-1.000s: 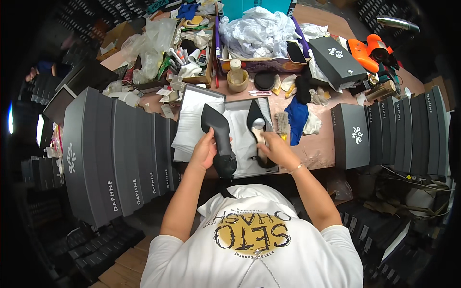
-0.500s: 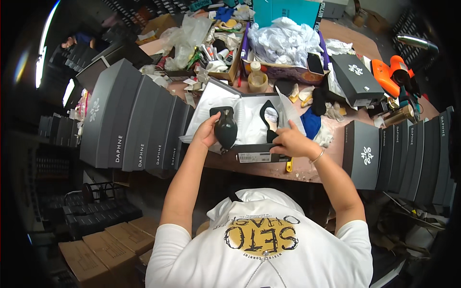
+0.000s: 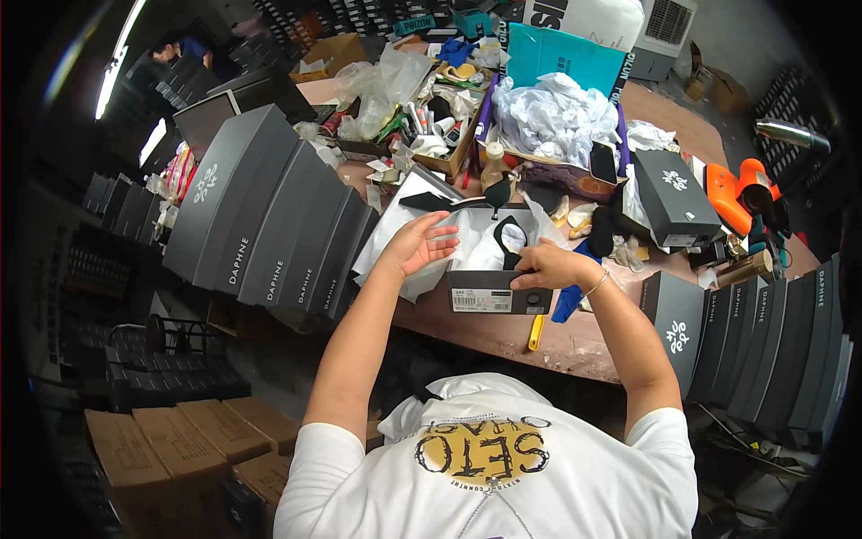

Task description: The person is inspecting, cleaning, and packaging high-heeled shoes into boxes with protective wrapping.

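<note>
Cluttered table: one black shoe is gripped in box by right hand; left hand spread open on tissue; packing seems half done.

Bright, even light falls on my table from above, and the white tissue almost blows out. A strip lamp glares at the upper left and smears into a streak. My forearms cast only soft shadows. Below the table edge everything sinks into gloom; the cartons are dim. The fisheye bends the row of grey boxes, and the corners go black. The centre is sharp, the rim soft.
</note>
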Available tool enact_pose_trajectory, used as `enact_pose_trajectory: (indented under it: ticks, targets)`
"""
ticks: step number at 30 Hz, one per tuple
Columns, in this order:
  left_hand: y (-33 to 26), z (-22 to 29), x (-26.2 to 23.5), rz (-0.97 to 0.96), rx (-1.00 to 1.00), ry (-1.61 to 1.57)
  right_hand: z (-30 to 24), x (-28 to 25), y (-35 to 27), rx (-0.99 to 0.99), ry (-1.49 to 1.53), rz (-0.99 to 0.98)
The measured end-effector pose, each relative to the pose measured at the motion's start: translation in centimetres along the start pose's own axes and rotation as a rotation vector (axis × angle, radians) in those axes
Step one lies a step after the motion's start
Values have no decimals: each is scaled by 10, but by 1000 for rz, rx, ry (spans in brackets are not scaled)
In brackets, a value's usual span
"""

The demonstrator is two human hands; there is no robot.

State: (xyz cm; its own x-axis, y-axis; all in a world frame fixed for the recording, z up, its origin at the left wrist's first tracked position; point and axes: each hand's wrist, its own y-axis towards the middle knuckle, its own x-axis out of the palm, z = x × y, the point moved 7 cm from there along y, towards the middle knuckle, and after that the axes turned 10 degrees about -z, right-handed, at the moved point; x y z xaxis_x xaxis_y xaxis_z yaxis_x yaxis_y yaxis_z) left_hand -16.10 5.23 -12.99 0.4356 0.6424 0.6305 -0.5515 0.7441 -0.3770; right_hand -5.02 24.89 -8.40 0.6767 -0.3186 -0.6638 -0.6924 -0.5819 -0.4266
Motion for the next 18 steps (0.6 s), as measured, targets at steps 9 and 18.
enact_pose_trajectory:
  ticks: [9, 18]
  targets:
    - [10, 7, 4, -47, -36, 87, -5, -8, -2, 26, 37, -60]
    - [12, -9, 14, -86, -231, 382, -5, 35, 1, -17, -154, -26]
